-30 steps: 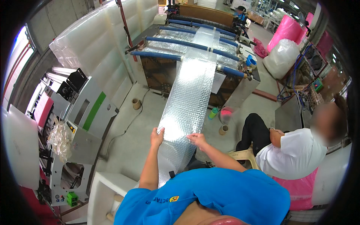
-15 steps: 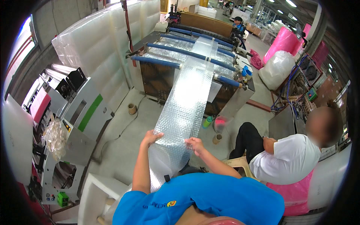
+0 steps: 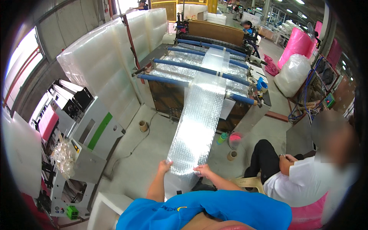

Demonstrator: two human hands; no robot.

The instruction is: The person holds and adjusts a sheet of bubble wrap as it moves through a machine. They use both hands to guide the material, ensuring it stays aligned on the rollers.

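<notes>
A long strip of clear bubble wrap runs from the blue rollers of a machine down toward me. My left hand is closed on its left edge, with the thumb on top. At the right edge my right hand pinches the same sheet. Between my hands the wrap sags slightly, and its near end hangs down in front of my blue shirt. Bright glare covers the middle of the strip.
A seated person in a white shirt is close on my right. Cardboard tubes, a green bottle and a clear tub with pink contents stand on the floor. A grey machine with a green stripe is at left, large wrapped white stacks behind.
Both hands have moved down in the picture and a little right, still on the bubble wrap. The whole view has shifted, and the strip between rollers and hands looks straighter.
</notes>
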